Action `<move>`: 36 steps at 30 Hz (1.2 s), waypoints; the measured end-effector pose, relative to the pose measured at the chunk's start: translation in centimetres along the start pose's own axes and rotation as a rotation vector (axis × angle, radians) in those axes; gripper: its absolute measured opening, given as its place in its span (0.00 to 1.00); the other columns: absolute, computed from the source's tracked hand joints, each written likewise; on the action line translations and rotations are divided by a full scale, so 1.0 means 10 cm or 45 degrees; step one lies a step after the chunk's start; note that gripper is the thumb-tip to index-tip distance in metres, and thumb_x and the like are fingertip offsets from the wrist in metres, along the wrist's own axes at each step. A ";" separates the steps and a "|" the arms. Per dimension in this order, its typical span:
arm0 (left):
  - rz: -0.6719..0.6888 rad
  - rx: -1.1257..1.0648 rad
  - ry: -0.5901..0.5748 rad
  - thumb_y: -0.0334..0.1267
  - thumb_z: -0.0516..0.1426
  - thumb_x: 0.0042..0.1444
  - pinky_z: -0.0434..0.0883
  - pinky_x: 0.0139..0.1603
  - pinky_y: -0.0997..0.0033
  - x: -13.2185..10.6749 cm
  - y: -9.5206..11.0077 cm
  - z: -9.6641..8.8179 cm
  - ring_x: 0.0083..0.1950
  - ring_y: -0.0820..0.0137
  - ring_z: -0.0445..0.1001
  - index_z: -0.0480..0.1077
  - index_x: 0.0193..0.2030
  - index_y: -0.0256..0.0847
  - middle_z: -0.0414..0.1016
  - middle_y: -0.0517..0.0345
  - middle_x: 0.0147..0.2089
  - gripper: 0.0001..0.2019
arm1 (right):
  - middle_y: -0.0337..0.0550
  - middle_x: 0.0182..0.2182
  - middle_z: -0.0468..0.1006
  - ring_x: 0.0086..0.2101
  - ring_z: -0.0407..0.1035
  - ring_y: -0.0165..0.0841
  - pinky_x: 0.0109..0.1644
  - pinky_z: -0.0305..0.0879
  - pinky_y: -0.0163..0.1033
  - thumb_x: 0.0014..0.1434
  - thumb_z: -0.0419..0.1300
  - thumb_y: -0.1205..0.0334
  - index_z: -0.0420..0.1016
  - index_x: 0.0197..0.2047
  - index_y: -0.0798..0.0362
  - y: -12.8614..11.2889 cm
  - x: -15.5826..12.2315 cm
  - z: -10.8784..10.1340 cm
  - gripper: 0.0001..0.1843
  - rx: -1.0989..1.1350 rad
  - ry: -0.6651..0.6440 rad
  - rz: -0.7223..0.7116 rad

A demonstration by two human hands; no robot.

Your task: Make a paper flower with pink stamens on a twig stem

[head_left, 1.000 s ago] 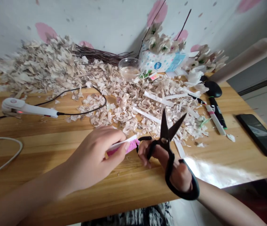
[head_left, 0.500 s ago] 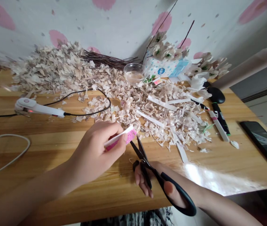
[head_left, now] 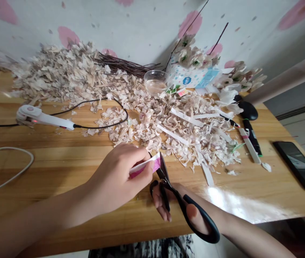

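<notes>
My left hand pinches a folded strip of pink and white paper between thumb and fingers. The strip's free end points right, between the blades of black-handled scissors. My right hand grips the scissors, thumb through the large loop and fingers at the other handle. The blades stand partly apart around the paper's end; one blade is mostly hidden behind the strip and my left hand. Beyond both hands spreads a heap of pale dried petals with white paper strips lying on it.
A white corded device with a red light lies at left, near a white cable loop. Thin dark twigs, a clear plastic cup and a dotted tissue pack stand along the wall. A phone lies at right.
My left hand has moved slightly right, bringing the paper strip's end in between the scissor blades. The scissors have shifted only a little. The whole view has moved slightly.
</notes>
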State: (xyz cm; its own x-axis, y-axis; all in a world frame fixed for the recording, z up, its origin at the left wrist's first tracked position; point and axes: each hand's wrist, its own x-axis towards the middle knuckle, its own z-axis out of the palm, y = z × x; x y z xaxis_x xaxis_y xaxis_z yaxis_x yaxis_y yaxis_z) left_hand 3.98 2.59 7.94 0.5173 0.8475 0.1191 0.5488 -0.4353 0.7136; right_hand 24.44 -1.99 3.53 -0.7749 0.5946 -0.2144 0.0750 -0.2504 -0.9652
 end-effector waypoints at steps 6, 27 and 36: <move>0.007 -0.008 -0.012 0.34 0.50 0.61 0.56 0.32 0.72 0.00 0.00 0.01 0.26 0.76 0.58 0.57 0.23 0.39 0.58 0.65 0.22 0.14 | 0.42 0.28 0.66 0.27 0.60 0.31 0.33 0.59 0.38 0.49 0.40 0.22 0.63 0.39 0.57 -0.02 -0.01 -0.01 0.43 0.026 -0.003 0.033; -0.006 0.022 -0.019 0.34 0.49 0.61 0.56 0.30 0.72 -0.01 0.00 0.03 0.26 0.75 0.57 0.57 0.23 0.39 0.57 0.65 0.22 0.15 | 0.42 0.27 0.66 0.27 0.61 0.32 0.34 0.59 0.38 0.44 0.35 0.20 0.63 0.37 0.55 0.03 -0.02 0.03 0.45 -0.072 0.074 -0.008; -0.026 -0.003 -0.027 0.35 0.50 0.62 0.56 0.30 0.72 0.01 -0.01 0.02 0.26 0.76 0.57 0.58 0.23 0.39 0.57 0.66 0.22 0.15 | 0.40 0.24 0.66 0.24 0.60 0.30 0.31 0.57 0.36 0.42 0.33 0.19 0.61 0.32 0.54 -0.01 0.00 0.02 0.45 -0.111 0.045 0.021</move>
State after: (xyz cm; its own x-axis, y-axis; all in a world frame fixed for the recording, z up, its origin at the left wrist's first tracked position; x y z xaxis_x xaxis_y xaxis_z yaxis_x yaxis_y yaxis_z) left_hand 4.13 2.63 7.72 0.5198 0.8495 0.0900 0.5577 -0.4172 0.7176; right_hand 24.36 -2.11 3.67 -0.7508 0.6179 -0.2337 0.1430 -0.1933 -0.9706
